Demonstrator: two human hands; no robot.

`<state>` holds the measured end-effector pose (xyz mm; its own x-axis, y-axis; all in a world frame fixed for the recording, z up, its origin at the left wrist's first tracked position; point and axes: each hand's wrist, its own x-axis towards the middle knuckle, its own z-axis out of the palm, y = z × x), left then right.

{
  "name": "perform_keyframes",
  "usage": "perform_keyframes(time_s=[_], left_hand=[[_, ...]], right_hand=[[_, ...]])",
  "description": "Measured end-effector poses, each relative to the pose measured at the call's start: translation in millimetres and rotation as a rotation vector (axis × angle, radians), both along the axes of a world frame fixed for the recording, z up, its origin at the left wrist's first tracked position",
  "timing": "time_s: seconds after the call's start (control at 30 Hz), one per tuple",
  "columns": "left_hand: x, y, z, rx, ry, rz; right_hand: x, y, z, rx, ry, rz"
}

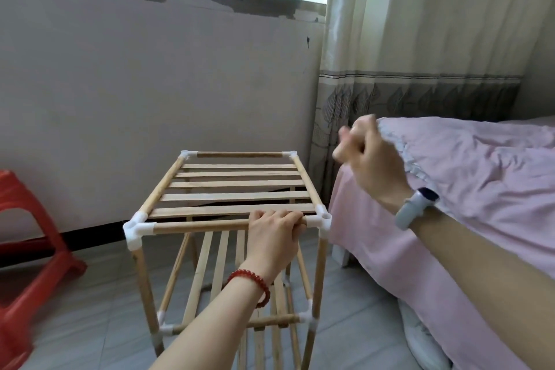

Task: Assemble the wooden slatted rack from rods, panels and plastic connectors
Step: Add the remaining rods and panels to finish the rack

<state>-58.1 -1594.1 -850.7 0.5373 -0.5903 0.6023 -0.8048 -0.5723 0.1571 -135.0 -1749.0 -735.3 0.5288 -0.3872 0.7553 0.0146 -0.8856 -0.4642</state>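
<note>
The wooden rack (231, 219) stands upright on the tiled floor (360, 294) at the centre of the view, its top slatted panel (237, 186) framed by rods and white plastic connectors. The left hand (271, 236) grips the near top rod (198, 227), fingers curled over it from above, just at 9 o'clock of the near right corner connector (321, 219); a red bead bracelet (252, 282) circles that wrist. The right hand (369, 156) hangs in the air at 2 o'clock from the rack's top, apart from it, blurred, fingers curled into a loose fist with nothing seen in it; a grey band (416, 207) sits on its wrist. A pink-covered bed (480, 189) lies at 3 o'clock of the rack, a red plastic stool (27, 264) at 9 o'clock.
</note>
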Motion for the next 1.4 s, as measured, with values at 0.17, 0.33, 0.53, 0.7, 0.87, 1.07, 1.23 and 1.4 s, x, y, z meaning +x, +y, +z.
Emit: perform_keyframes(time_s=[0.17, 0.33, 0.53, 0.7, 0.87, 1.07, 1.23, 1.4], left_hand=[[3, 4, 4, 0.049, 0.053, -0.031], [19, 51, 17, 0.018, 0.04, -0.122], [78, 168, 26, 0.151, 0.17, 0.326], [84, 211, 16, 0.254, 0.208, 0.291], [68, 203, 21, 0.288, 0.099, 0.168], [32, 180, 29, 0.321, 0.127, -0.097], [17, 159, 30, 0.265, 0.136, -0.254], [9, 116, 18, 0.121, 0.012, -0.189]], right_hand=[[-7, 33, -61, -0.235, 0.586, -0.062], [8, 41, -50, 0.016, 0.481, 0.189], [37, 96, -83, 0.159, 0.578, 0.37], [48, 104, -90, 0.008, 0.512, 0.308], [53, 87, -91, 0.077, 0.533, 0.306], [84, 64, -87, 0.183, 0.574, 0.187], [107, 62, -86, 0.253, 0.549, 0.211], [102, 49, -72, 0.283, 0.513, 0.314]])
